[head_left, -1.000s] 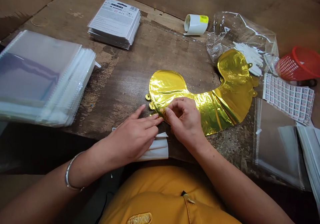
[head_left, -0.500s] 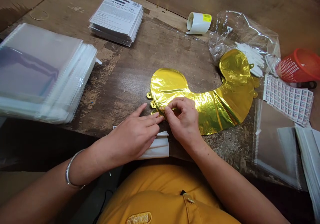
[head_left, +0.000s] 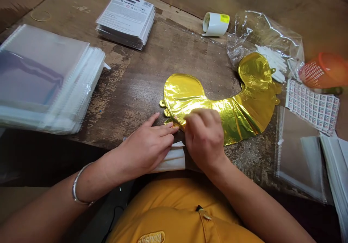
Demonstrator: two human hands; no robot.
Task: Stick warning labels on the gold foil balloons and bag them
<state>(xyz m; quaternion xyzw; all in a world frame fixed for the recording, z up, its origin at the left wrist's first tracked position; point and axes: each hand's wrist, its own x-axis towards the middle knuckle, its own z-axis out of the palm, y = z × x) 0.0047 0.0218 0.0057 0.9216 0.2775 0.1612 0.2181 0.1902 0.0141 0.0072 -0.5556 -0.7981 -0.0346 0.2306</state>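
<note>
A flat gold foil balloon (head_left: pixel 233 103), curved like a horseshoe, lies on the worn wooden table (head_left: pixel 152 65). My left hand (head_left: pixel 146 147) rests flat with its fingertips pressing the balloon's near left edge, and it partly covers a white folded piece (head_left: pixel 174 159) at the table's front edge. My right hand (head_left: pixel 203 138) is blurred, its fingers curled over the balloon's lower edge just right of my left fingertips. What its fingers pinch is hidden.
A stack of clear plastic sleeves (head_left: pixel 46 80) lies at the left, printed packets (head_left: pixel 126 18) at the back. A label roll (head_left: pixel 214 24), a crumpled clear bag with white pieces (head_left: pixel 268 44), a red basket (head_left: pixel 324 71), a sticker sheet (head_left: pixel 312 105) and more sleeves (head_left: pixel 301 156) are at the right.
My right hand has shifted slightly right and toward me along the balloon's lower edge and is now blurred. My left hand and the balloon have stayed in place.
</note>
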